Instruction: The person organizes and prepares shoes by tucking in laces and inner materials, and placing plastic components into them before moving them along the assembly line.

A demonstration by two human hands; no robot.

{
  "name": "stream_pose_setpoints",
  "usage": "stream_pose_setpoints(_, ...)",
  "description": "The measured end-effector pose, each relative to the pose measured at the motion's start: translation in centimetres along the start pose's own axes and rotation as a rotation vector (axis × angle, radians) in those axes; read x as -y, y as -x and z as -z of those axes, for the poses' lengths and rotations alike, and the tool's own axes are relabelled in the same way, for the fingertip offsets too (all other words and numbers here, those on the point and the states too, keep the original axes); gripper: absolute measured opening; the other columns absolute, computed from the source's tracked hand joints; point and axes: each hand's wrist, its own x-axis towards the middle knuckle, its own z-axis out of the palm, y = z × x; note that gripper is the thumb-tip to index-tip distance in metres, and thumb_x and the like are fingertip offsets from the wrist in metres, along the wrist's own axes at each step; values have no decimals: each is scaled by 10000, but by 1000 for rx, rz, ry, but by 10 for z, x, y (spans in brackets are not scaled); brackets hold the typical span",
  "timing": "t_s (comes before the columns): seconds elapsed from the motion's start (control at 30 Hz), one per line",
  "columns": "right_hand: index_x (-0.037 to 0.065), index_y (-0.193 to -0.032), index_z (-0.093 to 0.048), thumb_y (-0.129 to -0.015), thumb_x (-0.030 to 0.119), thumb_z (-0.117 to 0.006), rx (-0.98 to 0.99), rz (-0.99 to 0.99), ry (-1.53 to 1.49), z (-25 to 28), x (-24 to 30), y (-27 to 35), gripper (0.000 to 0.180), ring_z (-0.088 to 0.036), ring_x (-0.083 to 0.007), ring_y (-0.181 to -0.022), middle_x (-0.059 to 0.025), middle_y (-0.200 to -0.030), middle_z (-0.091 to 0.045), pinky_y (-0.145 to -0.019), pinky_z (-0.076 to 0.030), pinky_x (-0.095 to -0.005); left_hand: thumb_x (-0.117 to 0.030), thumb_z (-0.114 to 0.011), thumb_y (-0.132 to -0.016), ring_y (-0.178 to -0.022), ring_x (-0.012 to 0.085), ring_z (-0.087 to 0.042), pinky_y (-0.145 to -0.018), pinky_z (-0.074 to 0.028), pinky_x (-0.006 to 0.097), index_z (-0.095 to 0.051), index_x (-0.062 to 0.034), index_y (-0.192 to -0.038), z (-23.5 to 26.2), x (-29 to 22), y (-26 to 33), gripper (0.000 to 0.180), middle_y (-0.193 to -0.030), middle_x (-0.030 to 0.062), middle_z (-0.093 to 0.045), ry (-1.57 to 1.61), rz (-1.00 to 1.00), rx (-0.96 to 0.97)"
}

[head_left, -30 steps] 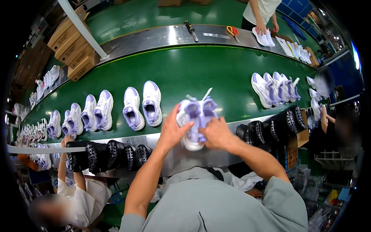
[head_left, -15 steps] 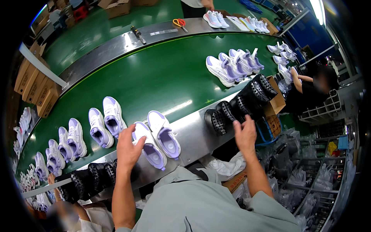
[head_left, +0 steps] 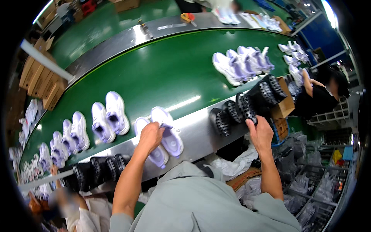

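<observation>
Two white-and-lavender sneakers (head_left: 172, 141) rest side by side on the metal edge in front of me, heels toward me. My left hand (head_left: 152, 135) is over this pair, its fingers closed at the tongue of a sneaker and partly covering the left shoe. To the right, several black shoe-shaped pieces with knobbly, studded surfaces (head_left: 220, 121) stand along the metal ledge. My right hand (head_left: 261, 131) is closed on the near end of one black studded piece (head_left: 245, 106), which tilts up a little among the others.
More lavender sneakers stand in pairs on the green belt (head_left: 154, 69), at left (head_left: 110, 114) and at right (head_left: 243, 63). Black studded pieces (head_left: 96, 170) line the left ledge, near a co-worker (head_left: 77, 205). Another person (head_left: 322, 92) handles shoes at right, beside a cardboard box (head_left: 284, 106).
My left hand has moved right onto the sneaker pair and its fingers have closed. My right hand has taken hold of a black studded piece. The view has shifted slightly.
</observation>
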Motion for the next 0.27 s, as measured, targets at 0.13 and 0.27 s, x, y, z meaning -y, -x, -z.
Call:
stream_pose_setpoints(0.13, 15, -894, -696, -897, 357, -730, 624, -33, -548, -9, 97, 44, 344, -671, -386, -694, -198, -746, -680, -629, -516, -452, -222, -650, -929, -890, 493, -639, -796, -493, 535, -623, 81, -920, -4, -1, -11, 304, -899, 336, -649, -29, -37, 140)
stream_pose_setpoints(0.27, 30, -896, -713, -920, 460, -660, 842, 94, -258, -53, 135, 59, 435, -679, -453, -771, -221, -760, -689, -743, -529, -512, -254, -647, -940, -940, 490, -646, -839, -501, 526, -645, 48, -962, -2, -8, -16, 303, -962, 314, -670, -87, -95, 229)
